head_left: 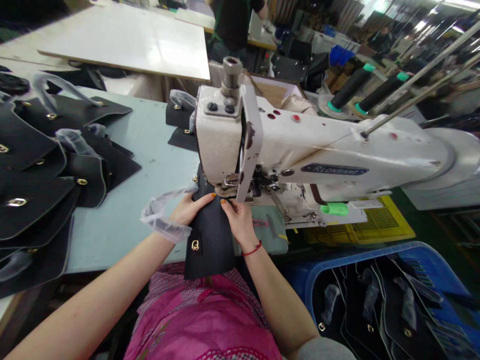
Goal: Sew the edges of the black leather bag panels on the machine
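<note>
A black leather bag panel (212, 235) lies under the head of a white sewing machine (318, 145), its near end hanging over the table edge above my lap. It carries gold hardware and a handle wrapped in clear plastic (159, 220), which loops over my left wrist. My left hand (189, 207) grips the panel's left side, thumb pressed on top. My right hand (239, 220) pinches its right edge close to the needle area. Both thumbs rest just in front of the presser foot, whose contact with the leather is partly hidden.
Several black bag panels (33, 200) with plastic-wrapped handles are piled at the left. Two more lie behind the machine (182, 137). A blue basket (315, 280) of similar panels stands at the lower right, near a yellow crate (393, 220). Thread cones (352, 87) stand behind; a person (232, 25) is beyond.
</note>
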### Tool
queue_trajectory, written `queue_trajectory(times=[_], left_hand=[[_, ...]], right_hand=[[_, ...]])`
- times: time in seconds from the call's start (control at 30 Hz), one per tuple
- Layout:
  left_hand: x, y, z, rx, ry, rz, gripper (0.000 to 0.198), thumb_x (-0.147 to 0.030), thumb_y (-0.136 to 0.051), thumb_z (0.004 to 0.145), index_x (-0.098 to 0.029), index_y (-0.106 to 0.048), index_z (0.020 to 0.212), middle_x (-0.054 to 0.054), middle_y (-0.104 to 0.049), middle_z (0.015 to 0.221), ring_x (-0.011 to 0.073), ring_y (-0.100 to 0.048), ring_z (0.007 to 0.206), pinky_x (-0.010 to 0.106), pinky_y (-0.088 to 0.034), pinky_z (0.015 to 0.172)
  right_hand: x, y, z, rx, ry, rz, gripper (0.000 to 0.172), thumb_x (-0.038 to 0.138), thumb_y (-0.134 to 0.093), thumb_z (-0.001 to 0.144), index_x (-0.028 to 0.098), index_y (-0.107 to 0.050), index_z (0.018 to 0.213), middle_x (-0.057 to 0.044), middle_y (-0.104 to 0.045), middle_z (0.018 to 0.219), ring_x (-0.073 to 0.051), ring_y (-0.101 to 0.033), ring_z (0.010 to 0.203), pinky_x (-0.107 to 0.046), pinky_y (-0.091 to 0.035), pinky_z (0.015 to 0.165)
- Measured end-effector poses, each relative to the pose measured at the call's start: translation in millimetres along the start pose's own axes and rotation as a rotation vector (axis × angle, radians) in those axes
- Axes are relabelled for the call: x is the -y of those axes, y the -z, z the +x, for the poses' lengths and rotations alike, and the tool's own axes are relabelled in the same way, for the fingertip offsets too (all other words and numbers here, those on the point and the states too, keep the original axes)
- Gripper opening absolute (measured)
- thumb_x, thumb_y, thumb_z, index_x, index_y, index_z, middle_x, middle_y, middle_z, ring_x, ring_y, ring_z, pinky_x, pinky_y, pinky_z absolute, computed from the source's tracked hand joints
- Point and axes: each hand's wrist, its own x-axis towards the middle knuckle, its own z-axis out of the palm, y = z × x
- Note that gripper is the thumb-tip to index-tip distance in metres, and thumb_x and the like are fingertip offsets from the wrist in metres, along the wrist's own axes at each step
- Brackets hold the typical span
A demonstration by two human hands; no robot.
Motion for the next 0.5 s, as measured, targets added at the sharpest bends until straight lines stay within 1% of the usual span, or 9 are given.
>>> queue_trajectory(times=[0.13,0.23,0.37,0.43,0.5], left_hand=[[3.4,3.3,15.0,0.003,-0.051,0.040,0.059,-0.062,-0.074,0.066,-0.022,-0.069,0.109,0.007,-0.074,0.110,0.0317,-0.069,0.102,0.039,-0.056,0.085],[-6.0,4.7,17.8,-0.026,-0.067,0.058,0.064,-0.061,-0.075,0.064,-0.022,-0.069,0.115,0.007,-0.073,0.115,0.0332,-0.068,0.103,0.040,-0.056,0.086],[-18.9,8.5,20.7,0.000,-0.078,0.116,0.074,-0.063,-0.074,0.064,-0.019,-0.065,0.124,0.008,-0.071,0.118,0.0354,-0.066,0.106,0.043,-0.055,0.089],[-18.3,12.6,25.5,0.012,-0.117,0.163,0.075,-0.063,-0.074,0.065,-0.018,-0.064,0.124,0.009,-0.071,0.118,0.0360,-0.065,0.110,0.044,-0.053,0.093],[-14.1,16.9,31.4,0.026,-0.159,0.180,0.072,-0.063,-0.074,0.065,-0.020,-0.065,0.122,0.008,-0.071,0.118,0.0355,-0.064,0.113,0.043,-0.052,0.096]], right_hand=[[0.2,-2.2,1.9,-0.023,-0.017,-0.014,0.044,0.055,-0.054,0.085,0.018,-0.049,0.060,0.003,-0.044,0.058,-0.011,-0.039,0.058,-0.021,-0.029,0.051],[-0.8,-3.8,2.5,-0.030,-0.024,-0.014,0.045,0.054,-0.054,0.085,0.018,-0.051,0.060,0.003,-0.045,0.057,-0.011,-0.040,0.057,-0.021,-0.029,0.050],[-3.5,-4.6,2.7,-0.035,-0.011,-0.001,0.047,0.055,-0.055,0.085,0.018,-0.046,0.058,0.004,-0.040,0.054,-0.009,-0.038,0.053,-0.020,-0.026,0.047],[-4.2,-3.9,2.8,-0.025,-0.019,-0.009,0.046,0.055,-0.056,0.085,0.018,-0.048,0.059,0.004,-0.042,0.054,-0.009,-0.042,0.052,-0.020,-0.029,0.047],[-3.3,-2.5,3.1,-0.017,-0.046,-0.019,0.044,0.055,-0.055,0.086,0.018,-0.052,0.061,0.003,-0.047,0.056,-0.010,-0.048,0.052,-0.019,-0.033,0.047]])
